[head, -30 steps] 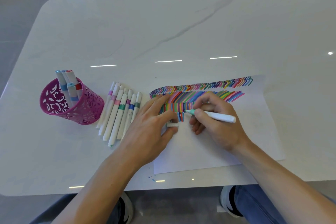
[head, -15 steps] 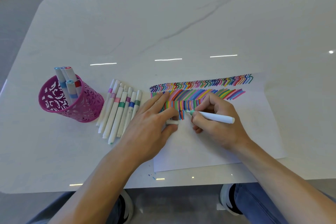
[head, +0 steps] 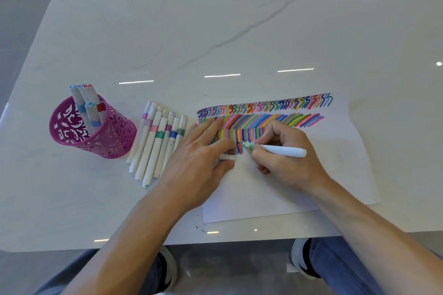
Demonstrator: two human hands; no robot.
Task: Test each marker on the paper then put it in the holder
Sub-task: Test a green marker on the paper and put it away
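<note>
Now — right hand (head: pixel 287 163) fingers (head: pixel 271 130) pinch white marker (head: pixel 282 151), green tip on paper (head: pixel 275 194); left hand (head: pixel 199 165) pinches white cap (head: pixel 226 157).

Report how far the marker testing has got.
Done: four markers stand in the pink holder, and the paper carries rows of coloured strokes. In hand: the right hand grips an uncapped green marker, tip on the paper at the lowest row, while the left hand rests on the sheet and pinches a white cap. Left: a row of capped markers lies between holder and paper.
</note>
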